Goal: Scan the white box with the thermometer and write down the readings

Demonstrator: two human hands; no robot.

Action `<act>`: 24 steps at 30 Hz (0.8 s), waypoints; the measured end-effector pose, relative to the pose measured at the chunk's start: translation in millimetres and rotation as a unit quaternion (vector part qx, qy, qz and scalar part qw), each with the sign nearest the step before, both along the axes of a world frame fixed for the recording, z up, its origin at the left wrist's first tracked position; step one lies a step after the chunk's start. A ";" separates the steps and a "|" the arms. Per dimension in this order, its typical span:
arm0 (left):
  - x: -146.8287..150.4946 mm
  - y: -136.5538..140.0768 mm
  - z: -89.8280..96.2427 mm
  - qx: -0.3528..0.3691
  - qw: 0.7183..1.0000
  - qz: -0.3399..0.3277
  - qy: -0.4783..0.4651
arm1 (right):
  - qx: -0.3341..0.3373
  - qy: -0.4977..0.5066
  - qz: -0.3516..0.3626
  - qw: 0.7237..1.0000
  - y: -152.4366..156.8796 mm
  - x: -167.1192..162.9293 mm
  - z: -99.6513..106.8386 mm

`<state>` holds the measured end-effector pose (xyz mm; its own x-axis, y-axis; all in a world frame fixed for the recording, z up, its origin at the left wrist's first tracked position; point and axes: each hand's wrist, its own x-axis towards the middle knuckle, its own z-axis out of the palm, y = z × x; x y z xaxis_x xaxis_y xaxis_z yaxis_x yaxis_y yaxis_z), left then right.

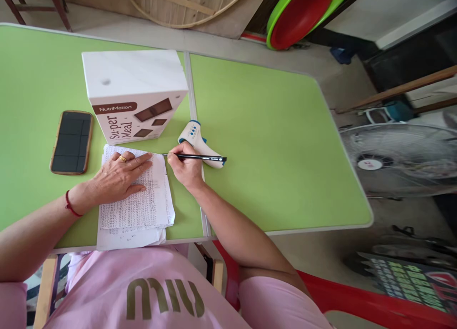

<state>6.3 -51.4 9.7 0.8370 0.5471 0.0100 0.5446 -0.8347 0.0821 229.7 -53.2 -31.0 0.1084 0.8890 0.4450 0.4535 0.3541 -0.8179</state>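
Sheets of paper (143, 207) covered in dense handwriting lie stacked at the table's near edge. Flat on the top sheet rests my left hand (121, 176), fingers stretched out, with a ring on one finger. My right hand (185, 167) pinches a black pen (203, 156), whose tip meets the upper right edge of the paper. Beyond the pen lies a white and blue infrared thermometer (200, 141), partly covered by the pen and my right hand. A white and brown box (135, 95) labelled NutriMotion Super Meal stands just behind the sheets.
A smartphone (71, 142) with a dark screen lies left of the box on the green folding table (271, 148). A metal seam crosses the tabletop. To the right stands a fan (378, 162); a red chair (342, 291) is beside me.
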 end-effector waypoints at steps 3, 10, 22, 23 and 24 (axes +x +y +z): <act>-0.4 -0.1 0.0 0.000 1.000 -0.001 0.000 | 0.014 -0.003 -0.001 1.000 0.3 -0.7 0.8; -0.1 -0.2 -1.1 0.005 1.000 -0.003 -0.002 | 0.003 -0.019 -0.001 1.000 0.0 0.1 1.2; -0.8 -0.1 1.0 -0.004 1.000 0.000 0.002 | -0.016 0.006 -0.003 1.000 0.0 0.1 1.0; -0.8 -0.1 1.1 -0.005 1.000 0.000 0.003 | -0.017 0.003 -0.003 1.000 -0.1 0.1 0.9; -0.8 -0.1 1.3 -0.006 1.000 -0.001 0.003 | -0.016 0.000 -0.003 1.000 -0.1 0.3 0.8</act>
<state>5.5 -51.4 10.9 0.8376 0.5463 -0.0019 0.5443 -0.8342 0.0890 230.0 -53.3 -30.2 0.1126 0.9025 0.4157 0.4559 0.3248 -0.8286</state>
